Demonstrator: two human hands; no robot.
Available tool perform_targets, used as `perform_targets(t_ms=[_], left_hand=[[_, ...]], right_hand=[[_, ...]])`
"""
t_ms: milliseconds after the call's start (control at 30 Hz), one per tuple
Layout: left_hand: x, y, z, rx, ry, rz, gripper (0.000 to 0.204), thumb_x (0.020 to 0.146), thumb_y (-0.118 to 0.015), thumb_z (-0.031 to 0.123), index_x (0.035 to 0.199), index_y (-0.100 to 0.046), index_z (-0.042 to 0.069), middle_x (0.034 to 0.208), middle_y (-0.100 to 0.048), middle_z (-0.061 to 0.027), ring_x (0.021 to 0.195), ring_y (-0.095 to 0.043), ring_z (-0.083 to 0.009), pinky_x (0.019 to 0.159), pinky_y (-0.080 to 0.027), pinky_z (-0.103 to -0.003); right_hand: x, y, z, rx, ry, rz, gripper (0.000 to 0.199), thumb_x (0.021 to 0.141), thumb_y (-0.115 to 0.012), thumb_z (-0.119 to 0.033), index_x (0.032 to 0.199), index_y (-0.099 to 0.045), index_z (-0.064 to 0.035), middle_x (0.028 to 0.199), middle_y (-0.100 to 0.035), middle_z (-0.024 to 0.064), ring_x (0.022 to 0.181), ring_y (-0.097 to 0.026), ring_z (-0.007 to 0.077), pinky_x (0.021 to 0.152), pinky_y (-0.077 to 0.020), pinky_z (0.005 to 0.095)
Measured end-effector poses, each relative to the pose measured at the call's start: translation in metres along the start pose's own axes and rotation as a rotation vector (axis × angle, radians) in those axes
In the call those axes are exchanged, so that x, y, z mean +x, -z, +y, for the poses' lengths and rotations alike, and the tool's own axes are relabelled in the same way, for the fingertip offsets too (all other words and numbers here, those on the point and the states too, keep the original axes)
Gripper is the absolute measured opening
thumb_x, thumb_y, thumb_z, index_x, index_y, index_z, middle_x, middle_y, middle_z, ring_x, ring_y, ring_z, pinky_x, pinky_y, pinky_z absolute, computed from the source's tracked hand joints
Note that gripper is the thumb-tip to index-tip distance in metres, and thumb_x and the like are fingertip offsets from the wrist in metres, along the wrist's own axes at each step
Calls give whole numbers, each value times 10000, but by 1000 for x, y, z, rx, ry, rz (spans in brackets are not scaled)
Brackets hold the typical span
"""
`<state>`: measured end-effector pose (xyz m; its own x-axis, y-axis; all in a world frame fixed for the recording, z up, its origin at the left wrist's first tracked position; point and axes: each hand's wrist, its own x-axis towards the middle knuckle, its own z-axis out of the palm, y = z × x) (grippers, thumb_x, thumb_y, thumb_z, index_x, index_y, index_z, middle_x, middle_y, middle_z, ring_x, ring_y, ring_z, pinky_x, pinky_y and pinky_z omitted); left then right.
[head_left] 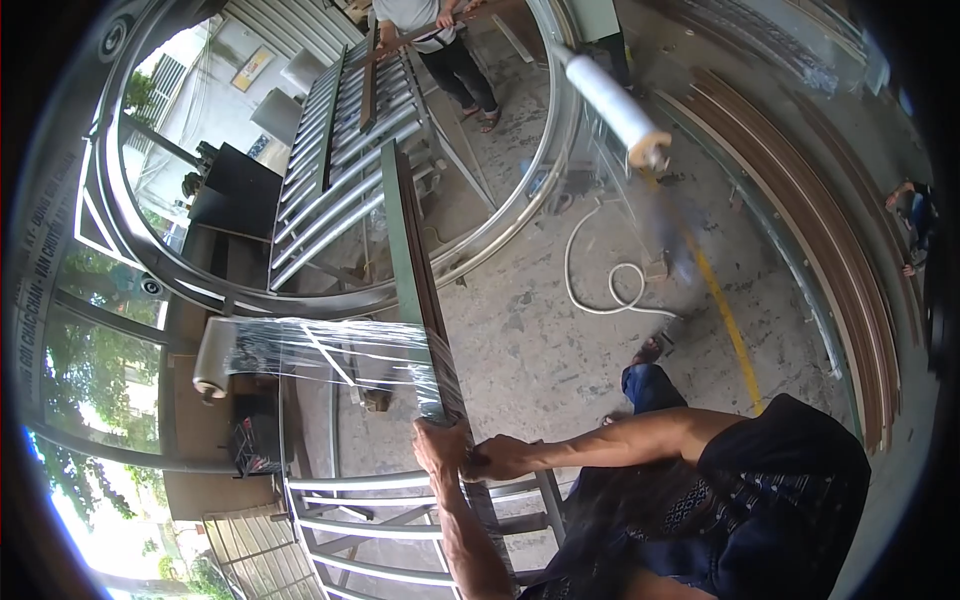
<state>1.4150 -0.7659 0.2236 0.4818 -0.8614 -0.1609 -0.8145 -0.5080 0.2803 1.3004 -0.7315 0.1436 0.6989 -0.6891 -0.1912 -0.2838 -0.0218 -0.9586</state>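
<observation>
A long bundle of green and dark brown bars [418, 270] runs from the roller stand, through a big metal ring, down toward my body. My left hand [440, 446] is closed around it, just below where clear film wraps it. Close beside, my right hand [499, 457] grips the bundle from its right side; its fingertips are partly hidden. Stretch film [325, 345] reaches in a taut band from a film roll [213, 358] at the left to the bundle. A second film roll [612, 98] is at the upper right of the metal ring [445, 270].
A roller stand [345, 180] lies beyond the ring, where another person [440, 40] handles a brown bar. Nearer me is a second roller stand [370, 527]. A white hose [572, 265] curls on the floor. Long brown bars [815, 220] lie at the right, near another person [912, 225].
</observation>
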Motion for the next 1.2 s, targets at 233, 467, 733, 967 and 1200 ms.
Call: perform_targets(t_ms=[233, 467, 733, 967, 1200], left_hand=[[-8, 1, -2, -11, -11, 52, 586, 602, -727, 311, 1018, -531, -52, 918, -652, -294, 891, -642, -442, 801, -498, -485], [-19, -1, -9, -27, -21, 89, 539, 611, -706, 300, 983, -530, -49, 874, -650, -299, 847, -642, -453, 772, -499, -492], [-45, 1, -18, -37, -9, 97, 506, 612, -700, 281, 952, -526, -51, 838, -648, -299, 804, -642, -460, 737, -502, -495], [-77, 1, -56, -34, -6, 142, 531, 606, -748, 336, 923, -543, -37, 800, -655, -263, 772, -651, -433, 710, -499, -494], [-106, -1, -97, -24, 22, 161, 540, 586, -790, 301, 949, -557, -23, 825, -648, -273, 798, -638, -448, 714, -495, -493]], right_hand=[[-13, -4, 14, -42, 229, 92, 447, 817, -686, -448, 739, -626, -12, 675, -625, 167, 624, -605, 326, 604, -451, 418], [-16, 1, 19, 105, 198, 139, 392, 870, -660, -369, 734, -611, -4, 559, -548, 111, 509, -467, 130, 511, -395, 331], [-20, 4, 22, 105, 194, 103, 389, 863, -655, -354, 705, -611, -1, 570, -559, 117, 520, -479, 139, 516, -400, 344], [-22, 5, 19, 97, 251, 129, 382, 839, -670, -338, 704, -597, 11, 595, -569, 155, 528, -533, 211, 527, -411, 376], [-33, -2, 22, 91, 318, 31, 369, 843, -673, -325, 713, -594, 11, 605, -577, 156, 539, -541, 215, 537, -415, 379]])
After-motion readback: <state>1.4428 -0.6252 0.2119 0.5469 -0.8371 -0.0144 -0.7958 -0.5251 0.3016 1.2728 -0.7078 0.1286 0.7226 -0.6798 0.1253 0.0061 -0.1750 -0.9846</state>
